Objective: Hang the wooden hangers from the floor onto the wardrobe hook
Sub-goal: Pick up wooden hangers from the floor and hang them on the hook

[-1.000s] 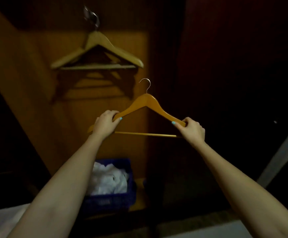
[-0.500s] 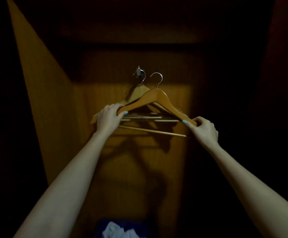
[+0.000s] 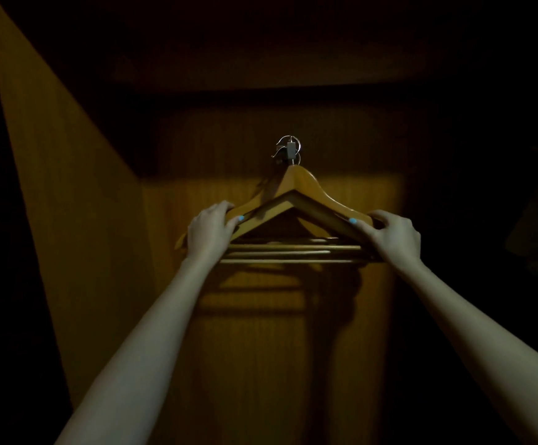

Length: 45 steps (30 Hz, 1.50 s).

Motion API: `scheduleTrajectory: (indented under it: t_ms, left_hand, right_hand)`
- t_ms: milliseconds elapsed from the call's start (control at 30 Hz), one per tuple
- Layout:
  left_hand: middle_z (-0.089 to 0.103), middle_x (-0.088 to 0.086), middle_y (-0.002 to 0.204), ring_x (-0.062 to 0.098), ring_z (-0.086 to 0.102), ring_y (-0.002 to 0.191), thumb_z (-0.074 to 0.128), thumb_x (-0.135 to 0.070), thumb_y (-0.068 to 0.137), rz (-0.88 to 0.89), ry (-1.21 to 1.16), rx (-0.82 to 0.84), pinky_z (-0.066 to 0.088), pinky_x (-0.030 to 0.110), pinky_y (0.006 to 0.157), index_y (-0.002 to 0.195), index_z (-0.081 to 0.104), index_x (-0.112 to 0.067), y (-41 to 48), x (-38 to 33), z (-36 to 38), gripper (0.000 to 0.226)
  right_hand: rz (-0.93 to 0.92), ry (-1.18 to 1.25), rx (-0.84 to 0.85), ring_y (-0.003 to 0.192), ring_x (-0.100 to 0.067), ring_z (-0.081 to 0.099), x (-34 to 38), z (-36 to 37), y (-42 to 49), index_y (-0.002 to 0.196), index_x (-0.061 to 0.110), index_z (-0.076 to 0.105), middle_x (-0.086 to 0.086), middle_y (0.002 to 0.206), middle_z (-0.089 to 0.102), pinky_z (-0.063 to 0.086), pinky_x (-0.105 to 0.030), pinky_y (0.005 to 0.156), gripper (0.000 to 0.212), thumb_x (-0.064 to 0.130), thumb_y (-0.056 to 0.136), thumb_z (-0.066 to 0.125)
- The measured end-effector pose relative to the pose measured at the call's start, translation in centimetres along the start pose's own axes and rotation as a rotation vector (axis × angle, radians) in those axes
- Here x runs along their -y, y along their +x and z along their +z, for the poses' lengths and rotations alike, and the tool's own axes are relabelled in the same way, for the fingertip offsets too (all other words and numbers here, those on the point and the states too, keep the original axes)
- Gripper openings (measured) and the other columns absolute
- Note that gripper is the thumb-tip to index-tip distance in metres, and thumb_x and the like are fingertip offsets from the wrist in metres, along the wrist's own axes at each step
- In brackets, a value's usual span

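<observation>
A wooden hanger (image 3: 296,183) hangs in front of me with its metal hook up at the wardrobe hook (image 3: 289,150) on the back panel. My left hand (image 3: 211,231) grips its left shoulder and my right hand (image 3: 393,236) grips its right shoulder. Behind it hang other wooden hangers (image 3: 290,248); only their crossbars and edges show, stacked close. In the dim light I cannot tell whether the front hanger's hook rests fully on the wardrobe hook.
The wardrobe's wooden back panel (image 3: 261,348) is lit in a patch below the hangers. Its left side wall (image 3: 55,194) slants in close to my left arm. Everything to the right and above is dark.
I have lifted the hanger up and left, from beside the hung ones to directly in front of them, its hook now at the wardrobe hook. The view has moved closer; the blue basket has left the frame.
</observation>
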<state>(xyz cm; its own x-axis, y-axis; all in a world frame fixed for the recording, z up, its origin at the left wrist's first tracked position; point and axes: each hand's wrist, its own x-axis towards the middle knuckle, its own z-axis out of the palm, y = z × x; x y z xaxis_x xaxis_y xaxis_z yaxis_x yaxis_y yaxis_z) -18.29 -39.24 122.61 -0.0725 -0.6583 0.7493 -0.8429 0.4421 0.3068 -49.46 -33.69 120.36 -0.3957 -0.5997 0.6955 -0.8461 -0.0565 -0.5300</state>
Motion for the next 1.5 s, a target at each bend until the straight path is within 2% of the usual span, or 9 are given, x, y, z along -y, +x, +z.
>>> scheduleTrajectory:
  t_ms: [167,333,567,767,933,1000,1100,1267,1500]
  left_hand:
    - [0.063,0.003,0.121,0.025,0.059,0.110,0.054,-0.033,0.094,-0.014,-0.009,-0.023,0.046,0.041,0.090,0.127,0.055,-0.018,-0.8,1.0,1.1,0.036]
    - [0.064,0.004,0.118,0.025,0.060,0.106,0.053,-0.035,0.094,0.017,0.016,-0.037,0.047,0.041,0.087,0.127,0.055,-0.018,-1.2,1.0,1.1,0.037]
    - [0.063,0.004,0.121,0.026,0.059,0.109,0.051,-0.035,0.095,0.023,-0.018,-0.018,0.046,0.042,0.089,0.128,0.052,-0.019,-1.6,0.8,1.1,0.036]
    - [0.063,0.005,0.119,0.028,0.059,0.107,0.047,-0.041,0.096,0.021,0.028,0.073,0.045,0.043,0.085,0.129,0.050,-0.019,-0.9,1.3,0.8,0.040]
    - [0.063,0.005,0.100,0.028,0.060,0.093,0.049,-0.041,0.095,0.017,0.022,0.183,0.042,0.038,0.072,0.129,0.051,-0.019,-0.3,1.2,0.4,0.041]
    - [0.064,0.006,0.106,0.029,0.060,0.096,0.049,-0.039,0.095,0.018,0.004,0.193,0.044,0.039,0.074,0.131,0.049,-0.021,-0.6,1.3,0.8,0.040]
    - [0.063,0.005,0.117,0.029,0.060,0.104,0.053,-0.032,0.094,0.008,-0.004,0.165,0.047,0.043,0.082,0.131,0.048,-0.021,-1.0,1.4,1.4,0.039]
    - [0.065,0.006,0.113,0.031,0.062,0.103,0.058,-0.027,0.091,0.033,0.025,0.009,0.049,0.045,0.085,0.124,0.054,-0.020,-1.7,1.4,1.5,0.035]
    - [0.062,0.014,0.104,0.035,0.058,0.097,0.067,-0.023,0.085,0.146,0.252,0.082,0.045,0.041,0.067,0.116,0.046,-0.011,-1.1,2.0,1.9,0.039]
  right_hand:
    - [-0.052,-0.088,-0.016,0.116,-0.030,0.054,-0.5,0.8,0.1,0.119,0.015,0.065,-0.014,0.123,0.059,0.050,-0.047,0.092,0.056,0.058,0.083,0.059]
    - [-0.086,-0.106,-0.063,0.105,-0.025,0.051,-1.1,0.7,-0.8,0.118,0.011,0.066,-0.011,0.108,0.056,0.043,-0.033,0.080,0.053,0.051,0.084,0.062]
    - [-0.057,-0.099,-0.079,0.107,-0.026,0.052,-0.5,0.6,-1.6,0.120,0.013,0.064,-0.011,0.111,0.057,0.048,-0.039,0.088,0.054,0.054,0.085,0.060]
    - [-0.047,-0.180,-0.033,0.110,-0.029,0.054,0.2,0.4,-1.6,0.120,0.011,0.064,-0.014,0.115,0.060,0.050,-0.042,0.090,0.057,0.056,0.086,0.055]
    - [-0.047,-0.221,-0.022,0.105,-0.030,0.058,0.6,-0.2,-1.2,0.119,0.009,0.064,-0.015,0.111,0.063,0.052,-0.043,0.087,0.059,0.058,0.086,0.054]
    - [-0.043,-0.236,-0.011,0.105,-0.031,0.058,0.6,-0.3,-1.1,0.121,0.010,0.063,-0.016,0.112,0.063,0.050,-0.045,0.089,0.060,0.058,0.087,0.053]
    - [-0.023,-0.255,0.011,0.107,-0.032,0.058,0.7,-0.3,-1.1,0.121,0.010,0.062,-0.016,0.114,0.062,0.049,-0.047,0.091,0.061,0.059,0.087,0.052]
    - [-0.020,-0.224,0.010,0.106,-0.031,0.060,1.1,-0.7,-1.6,0.123,0.009,0.060,-0.015,0.115,0.062,0.052,-0.048,0.090,0.059,0.056,0.088,0.053]
    - [-0.034,-0.220,0.021,0.096,-0.028,0.064,1.1,-0.8,-2.0,0.117,0.008,0.061,-0.013,0.106,0.067,0.054,-0.047,0.085,0.054,0.054,0.089,0.054]
